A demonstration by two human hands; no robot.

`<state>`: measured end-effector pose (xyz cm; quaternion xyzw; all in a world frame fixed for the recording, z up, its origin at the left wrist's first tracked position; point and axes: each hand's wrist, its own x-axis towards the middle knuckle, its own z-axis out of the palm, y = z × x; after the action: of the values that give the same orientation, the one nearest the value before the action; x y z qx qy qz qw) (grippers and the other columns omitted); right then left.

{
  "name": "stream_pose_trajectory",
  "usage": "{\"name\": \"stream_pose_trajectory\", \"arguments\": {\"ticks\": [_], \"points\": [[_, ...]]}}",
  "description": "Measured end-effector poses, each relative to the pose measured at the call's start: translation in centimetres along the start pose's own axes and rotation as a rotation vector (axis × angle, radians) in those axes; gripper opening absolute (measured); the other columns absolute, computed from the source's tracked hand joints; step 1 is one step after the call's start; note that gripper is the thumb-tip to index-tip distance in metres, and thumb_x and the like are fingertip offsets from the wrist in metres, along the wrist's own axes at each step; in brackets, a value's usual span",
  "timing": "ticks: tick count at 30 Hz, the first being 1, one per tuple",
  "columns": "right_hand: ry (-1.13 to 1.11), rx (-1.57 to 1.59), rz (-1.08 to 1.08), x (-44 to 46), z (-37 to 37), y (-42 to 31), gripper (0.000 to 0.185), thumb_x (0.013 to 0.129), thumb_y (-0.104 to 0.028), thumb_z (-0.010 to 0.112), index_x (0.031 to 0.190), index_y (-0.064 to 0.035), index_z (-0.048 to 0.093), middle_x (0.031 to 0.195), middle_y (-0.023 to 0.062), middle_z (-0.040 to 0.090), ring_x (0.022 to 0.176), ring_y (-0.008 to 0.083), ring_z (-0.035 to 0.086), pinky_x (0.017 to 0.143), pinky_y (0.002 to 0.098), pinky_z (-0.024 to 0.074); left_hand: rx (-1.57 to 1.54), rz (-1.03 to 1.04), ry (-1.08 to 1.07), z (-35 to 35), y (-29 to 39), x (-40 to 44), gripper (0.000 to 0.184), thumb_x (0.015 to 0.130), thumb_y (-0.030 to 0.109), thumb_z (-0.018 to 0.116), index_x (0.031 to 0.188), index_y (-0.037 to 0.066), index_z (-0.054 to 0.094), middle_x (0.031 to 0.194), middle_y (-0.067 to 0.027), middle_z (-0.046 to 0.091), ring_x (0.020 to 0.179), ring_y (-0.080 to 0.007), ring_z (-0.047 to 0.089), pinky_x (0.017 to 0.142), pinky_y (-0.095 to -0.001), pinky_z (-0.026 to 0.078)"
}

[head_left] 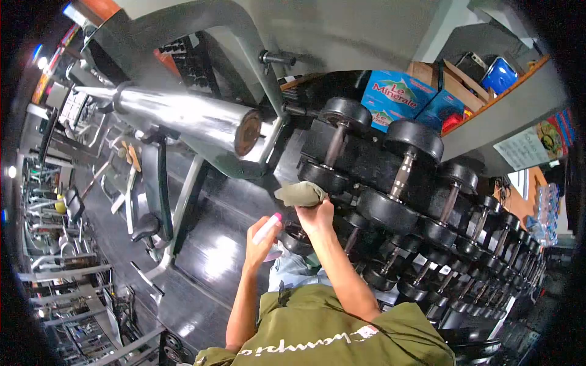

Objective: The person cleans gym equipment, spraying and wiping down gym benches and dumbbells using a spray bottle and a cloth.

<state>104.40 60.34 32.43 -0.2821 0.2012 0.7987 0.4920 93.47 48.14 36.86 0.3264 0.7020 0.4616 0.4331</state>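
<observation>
My left hand (pixel 259 245) is closed around a slim white bottle with a pink top (pixel 266 229), held tilted in front of my body. Just to its right, my right hand (pixel 316 218) grips a folded olive-green cloth (pixel 302 194); the fingers are mostly hidden behind it. Beyond the cloth lies a black dumbbell with a worn grey handle (pixel 335 146) on the rack. A bigger dumbbell with a shiny knurled handle (pixel 401 177) rests to the right of the cloth. I cannot tell whether the cloth touches any dumbbell.
Rows of black dumbbells (pixel 450 204) run along the rack to the right. A thick chrome barbell sleeve (pixel 183 116) sticks out at upper left beside a grey frame (pixel 241 30). Blue cartons (pixel 397 94) stand behind the rack. A padded bench (pixel 157 183) is on the dark floor (pixel 213 244).
</observation>
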Motion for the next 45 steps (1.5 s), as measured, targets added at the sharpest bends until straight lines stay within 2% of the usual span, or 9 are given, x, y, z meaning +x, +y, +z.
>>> {"name": "stream_pose_trajectory", "arguments": {"ticks": [5,21,27,30,34,37,39,40,45], "points": [[0.005,-0.072,0.031,0.8,-2.3,-0.3,0.041,0.104,-0.035,0.028,0.108,-0.0074,0.058,0.107,0.0099,0.064,0.103,0.0283,0.062,0.095,0.0490,0.0483,-0.028,-0.035,0.081,-1.6,-0.4,-1.0,0.017,0.088,0.018,0.062,0.082,0.001,0.064,0.069,-0.0018,0.060,0.057,-0.0089,0.055,0.053,-0.0252,0.044],[-0.163,0.114,0.164,7.5,-8.1,-3.5,0.035,0.098,-0.023,0.044,0.116,0.0004,0.061,0.119,0.0159,0.064,0.107,0.0333,0.062,0.096,0.0477,0.0507,0.007,-0.003,0.049,-0.1,-0.6,-0.1,0.026,0.089,0.027,0.064,0.078,0.003,0.062,0.067,-0.0011,0.059,0.056,-0.0092,0.055,0.053,-0.0260,0.044],[0.098,-0.077,-0.112,-0.4,-2.6,-1.6,0.022,0.098,-0.014,0.040,0.090,-0.0084,0.059,0.098,0.0072,0.067,0.092,0.0243,0.066,0.087,0.0418,0.0546,-0.055,0.000,0.053,-0.1,0.1,-0.3,0.026,0.089,0.027,0.063,0.079,0.003,0.063,0.067,-0.0013,0.060,0.057,-0.0092,0.056,0.055,-0.0260,0.045],[-0.242,-0.111,-0.155,3.2,-5.5,0.4,0.021,0.097,-0.016,0.042,0.090,-0.0081,0.059,0.094,0.0071,0.065,0.088,0.0246,0.065,0.083,0.0417,0.0546,0.007,-0.010,0.019,-0.8,-1.1,-0.2,0.022,0.089,0.024,0.061,0.084,0.003,0.063,0.077,-0.0030,0.064,0.059,-0.0091,0.056,0.055,-0.0253,0.042],[-0.135,-0.196,0.095,7.8,-5.0,2.0,0.025,0.097,-0.022,0.043,0.098,-0.0064,0.062,0.101,0.0111,0.066,0.094,0.0277,0.065,0.086,0.0412,0.0537,0.010,-0.015,0.006,-0.7,-1.1,-0.2,0.022,0.090,0.025,0.061,0.087,0.003,0.064,0.076,-0.0032,0.064,0.059,-0.0093,0.057,0.055,-0.0247,0.043],[-0.085,-0.120,0.027,10.3,-7.2,2.2,0.029,0.097,-0.023,0.043,0.107,-0.0043,0.063,0.103,0.0114,0.067,0.096,0.0286,0.065,0.090,0.0421,0.0532,-0.028,-0.014,0.025,-0.8,-0.7,-0.1,0.022,0.090,0.025,0.062,0.088,0.003,0.064,0.077,-0.0033,0.064,0.060,-0.0093,0.057,0.055,-0.0245,0.044],[-0.290,-0.423,-0.159,10.8,-9.4,0.2,0.037,0.098,-0.028,0.044,0.114,-0.0003,0.062,0.114,0.0153,0.066,0.103,0.0314,0.064,0.095,0.0468,0.0510,-0.027,-0.003,0.045,-0.9,-0.6,0.0,0.022,0.091,0.025,0.061,0.088,0.003,0.064,0.078,-0.0032,0.064,0.061,-0.0094,0.057,0.056,-0.0246,0.045],[0.169,0.085,0.063,11.2,-8.4,-1.4,0.040,0.098,-0.032,0.045,0.117,-0.0016,0.062,0.117,0.0147,0.066,0.105,0.0313,0.064,0.096,0.0468,0.0514,-0.028,0.001,0.044,-1.0,-0.6,0.1,0.022,0.091,0.025,0.061,0.088,0.003,0.064,0.078,-0.0032,0.064,0.061,-0.0094,0.057,0.056,-0.0246,0.045],[-0.068,-0.032,-0.015,4.1,-6.2,-4.1,0.036,0.100,-0.029,0.043,0.121,-0.0042,0.059,0.121,0.0135,0.063,0.109,0.0299,0.062,0.099,0.0438,0.0496,-0.003,0.023,0.001,-0.9,-1.0,1.3,0.019,0.091,0.021,0.060,0.089,0.002,0.064,0.080,-0.0044,0.064,0.062,-0.0099,0.057,0.057,-0.0251,0.046]]}}
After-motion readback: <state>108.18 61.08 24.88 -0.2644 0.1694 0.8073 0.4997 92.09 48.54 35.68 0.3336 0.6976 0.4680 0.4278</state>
